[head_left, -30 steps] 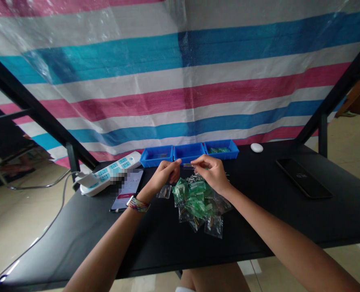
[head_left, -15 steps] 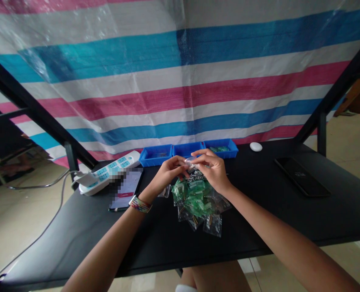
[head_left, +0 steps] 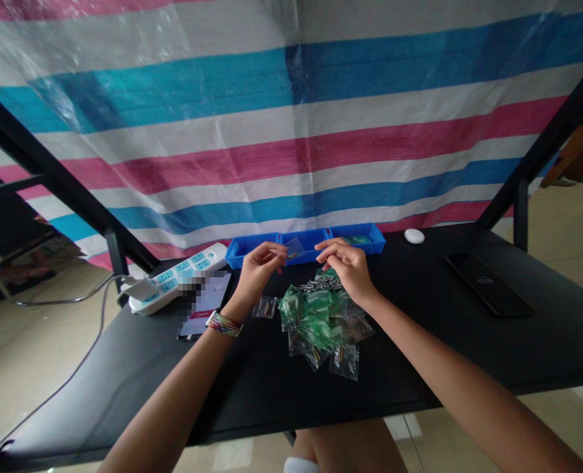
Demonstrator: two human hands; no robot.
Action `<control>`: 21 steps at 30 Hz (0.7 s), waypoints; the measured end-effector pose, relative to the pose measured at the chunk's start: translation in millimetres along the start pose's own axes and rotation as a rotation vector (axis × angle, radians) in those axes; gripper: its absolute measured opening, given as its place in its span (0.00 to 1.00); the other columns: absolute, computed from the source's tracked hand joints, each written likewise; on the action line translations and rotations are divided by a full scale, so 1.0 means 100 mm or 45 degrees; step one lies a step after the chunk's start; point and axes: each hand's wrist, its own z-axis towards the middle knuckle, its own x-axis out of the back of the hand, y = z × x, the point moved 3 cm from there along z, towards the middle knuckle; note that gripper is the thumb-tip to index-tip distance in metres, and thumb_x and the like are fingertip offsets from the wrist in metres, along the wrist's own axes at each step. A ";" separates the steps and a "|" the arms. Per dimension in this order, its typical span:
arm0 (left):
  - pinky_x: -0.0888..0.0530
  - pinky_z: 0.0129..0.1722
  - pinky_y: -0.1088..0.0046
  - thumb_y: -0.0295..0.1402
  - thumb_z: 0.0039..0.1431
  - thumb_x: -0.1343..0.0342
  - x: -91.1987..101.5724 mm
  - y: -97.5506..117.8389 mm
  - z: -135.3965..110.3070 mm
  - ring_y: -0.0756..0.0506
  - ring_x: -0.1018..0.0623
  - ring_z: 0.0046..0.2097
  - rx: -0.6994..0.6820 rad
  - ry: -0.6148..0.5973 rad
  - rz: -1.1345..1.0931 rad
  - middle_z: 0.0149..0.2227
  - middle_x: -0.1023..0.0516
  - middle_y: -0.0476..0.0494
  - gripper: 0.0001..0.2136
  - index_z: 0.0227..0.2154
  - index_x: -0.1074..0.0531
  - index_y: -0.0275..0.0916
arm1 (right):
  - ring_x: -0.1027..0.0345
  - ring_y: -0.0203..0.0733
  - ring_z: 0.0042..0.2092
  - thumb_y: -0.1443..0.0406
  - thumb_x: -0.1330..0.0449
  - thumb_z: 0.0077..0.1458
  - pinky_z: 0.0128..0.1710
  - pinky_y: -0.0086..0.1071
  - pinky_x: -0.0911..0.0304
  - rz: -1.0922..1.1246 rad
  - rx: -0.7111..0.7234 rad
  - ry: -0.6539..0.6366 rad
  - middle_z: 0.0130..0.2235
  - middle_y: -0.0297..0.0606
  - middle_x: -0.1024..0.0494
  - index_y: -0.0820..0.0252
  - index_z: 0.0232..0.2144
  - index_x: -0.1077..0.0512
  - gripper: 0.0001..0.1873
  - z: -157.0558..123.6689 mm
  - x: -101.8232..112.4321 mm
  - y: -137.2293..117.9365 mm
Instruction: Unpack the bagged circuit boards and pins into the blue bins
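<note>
My left hand [head_left: 256, 268] pinches a small clear plastic bag [head_left: 294, 248] and holds it up in front of the middle blue tray [head_left: 305, 243]. My right hand [head_left: 346, 264] hovers just right of it, above a heap of small metal pins [head_left: 321, 283], with its fingers curled together; whether anything is in them I cannot make out. Below the hands lies a pile of clear bags with green parts [head_left: 321, 325]. One small bag [head_left: 264, 307] lies apart on the black table [head_left: 419, 341], left of the pile.
Three blue trays stand in a row at the back: left [head_left: 249, 247], middle, and right [head_left: 360, 238]. A white power strip [head_left: 173, 279] and a phone [head_left: 205, 305] lie at the left. A black phone [head_left: 488, 284] and a white puck [head_left: 414, 236] lie at the right.
The hands met over the pins half a second ago and have since parted. The left hand now holds the small clear bag up toward the middle tray.
</note>
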 end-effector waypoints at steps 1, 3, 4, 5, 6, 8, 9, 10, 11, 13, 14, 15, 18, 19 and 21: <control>0.29 0.27 0.77 0.37 0.53 0.31 0.06 -0.02 0.03 0.50 0.24 0.32 -0.013 0.063 0.030 0.37 0.20 0.44 0.10 0.34 0.20 0.37 | 0.27 0.38 0.36 0.70 0.41 0.55 0.31 0.31 0.31 0.005 -0.012 -0.018 0.42 0.39 0.19 0.57 0.26 0.20 0.11 0.00 0.00 0.00; 0.30 0.26 0.77 0.38 0.53 0.32 0.18 -0.05 0.07 0.50 0.24 0.30 -0.025 0.209 0.092 0.36 0.20 0.45 0.11 0.35 0.20 0.36 | 0.27 0.38 0.35 0.70 0.42 0.55 0.31 0.32 0.31 -0.023 -0.018 -0.065 0.40 0.39 0.19 0.57 0.26 0.21 0.11 -0.02 -0.02 -0.01; 0.28 0.27 0.77 0.38 0.52 0.32 0.25 -0.06 0.09 0.50 0.24 0.30 -0.032 0.289 0.117 0.34 0.20 0.45 0.11 0.35 0.20 0.36 | 0.26 0.39 0.35 0.71 0.43 0.55 0.33 0.33 0.30 -0.071 0.004 -0.091 0.39 0.39 0.19 0.58 0.26 0.21 0.12 -0.03 -0.03 -0.03; 0.26 0.29 0.76 0.38 0.52 0.32 0.32 -0.07 0.11 0.49 0.23 0.31 -0.044 0.365 0.132 0.33 0.21 0.46 0.11 0.34 0.19 0.36 | 0.26 0.41 0.37 0.71 0.43 0.56 0.36 0.35 0.29 -0.151 0.052 -0.122 0.38 0.39 0.19 0.58 0.26 0.22 0.12 -0.04 -0.05 -0.07; 0.24 0.32 0.74 0.38 0.51 0.32 0.38 -0.08 0.12 0.48 0.21 0.33 -0.069 0.437 0.137 0.31 0.21 0.47 0.11 0.34 0.20 0.36 | 0.25 0.42 0.39 0.72 0.43 0.56 0.40 0.38 0.28 -0.257 0.125 -0.165 0.37 0.39 0.19 0.58 0.27 0.22 0.12 -0.06 -0.07 -0.12; 0.22 0.38 0.70 0.38 0.51 0.33 0.50 -0.10 0.14 0.46 0.19 0.35 -0.111 0.536 0.159 0.29 0.23 0.48 0.10 0.33 0.20 0.36 | 0.25 0.46 0.45 0.72 0.42 0.57 0.50 0.44 0.30 -0.515 0.311 -0.311 0.38 0.40 0.18 0.57 0.31 0.20 0.11 -0.14 -0.17 -0.25; 0.22 0.40 0.69 0.38 0.51 0.33 0.55 -0.12 0.15 0.45 0.19 0.36 -0.114 0.547 0.205 0.30 0.22 0.47 0.11 0.35 0.19 0.36 | 0.26 0.48 0.48 0.72 0.41 0.58 0.54 0.47 0.31 -0.637 0.398 -0.419 0.40 0.41 0.18 0.58 0.34 0.20 0.10 -0.20 -0.24 -0.31; 0.22 0.40 0.69 0.37 0.51 0.34 0.59 -0.13 0.16 0.45 0.18 0.37 -0.101 0.535 0.264 0.32 0.20 0.46 0.14 0.39 0.18 0.36 | 0.28 0.50 0.53 0.71 0.40 0.59 0.57 0.47 0.33 -0.739 0.470 -0.542 0.43 0.41 0.18 0.58 0.38 0.19 0.10 -0.28 -0.31 -0.36; 0.22 0.40 0.69 0.36 0.51 0.34 0.62 -0.14 0.17 0.45 0.18 0.37 -0.088 0.522 0.315 0.35 0.19 0.44 0.17 0.44 0.19 0.36 | 0.31 0.52 0.58 0.69 0.39 0.60 0.61 0.48 0.35 -0.822 0.518 -0.655 0.47 0.42 0.18 0.58 0.43 0.19 0.11 -0.36 -0.40 -0.38; 0.23 0.37 0.70 0.34 0.50 0.36 0.66 -0.14 0.17 0.46 0.19 0.36 -0.066 0.502 0.395 0.40 0.18 0.42 0.25 0.53 0.22 0.36 | 0.38 0.53 0.66 0.63 0.38 0.64 0.68 0.48 0.42 -0.948 0.591 -0.870 0.56 0.44 0.20 0.60 0.53 0.22 0.17 -0.55 -0.57 -0.39; 0.24 0.36 0.71 0.33 0.50 0.37 0.67 -0.14 0.17 0.46 0.19 0.36 -0.065 0.504 0.417 0.41 0.17 0.42 0.26 0.55 0.23 0.37 | 0.42 0.54 0.69 0.60 0.39 0.65 0.70 0.49 0.46 -1.019 0.618 -0.960 0.61 0.45 0.23 0.61 0.58 0.25 0.21 -0.64 -0.65 -0.37; 0.24 0.35 0.72 0.32 0.51 0.39 0.67 -0.13 0.17 0.46 0.19 0.36 -0.069 0.508 0.436 0.41 0.18 0.42 0.26 0.55 0.23 0.37 | 0.45 0.56 0.71 0.57 0.40 0.67 0.72 0.51 0.49 -1.097 0.643 -1.023 0.65 0.48 0.27 0.64 0.62 0.28 0.26 -0.72 -0.72 -0.35; 0.26 0.32 0.74 0.31 0.51 0.44 0.67 -0.11 0.17 0.46 0.20 0.35 -0.095 0.524 0.470 0.38 0.19 0.43 0.20 0.48 0.20 0.37 | 0.47 0.61 0.72 0.52 0.42 0.68 0.72 0.55 0.52 -1.269 0.688 -1.096 0.68 0.56 0.32 0.71 0.65 0.34 0.33 -0.88 -0.85 -0.26; 0.27 0.31 0.75 0.31 0.50 0.44 0.66 -0.10 0.17 0.46 0.20 0.34 -0.102 0.529 0.468 0.37 0.20 0.44 0.19 0.45 0.20 0.37 | 0.46 0.61 0.71 0.53 0.42 0.68 0.72 0.56 0.51 -1.289 0.701 -1.110 0.67 0.57 0.31 0.72 0.65 0.34 0.33 -0.90 -0.87 -0.25; 0.28 0.30 0.75 0.31 0.50 0.44 0.66 -0.09 0.17 0.47 0.21 0.33 -0.110 0.536 0.448 0.36 0.20 0.45 0.15 0.41 0.21 0.37 | 0.40 0.58 0.68 0.57 0.42 0.69 0.72 0.55 0.51 -1.271 0.724 -1.147 0.63 0.54 0.26 0.70 0.64 0.32 0.28 -0.92 -0.89 -0.27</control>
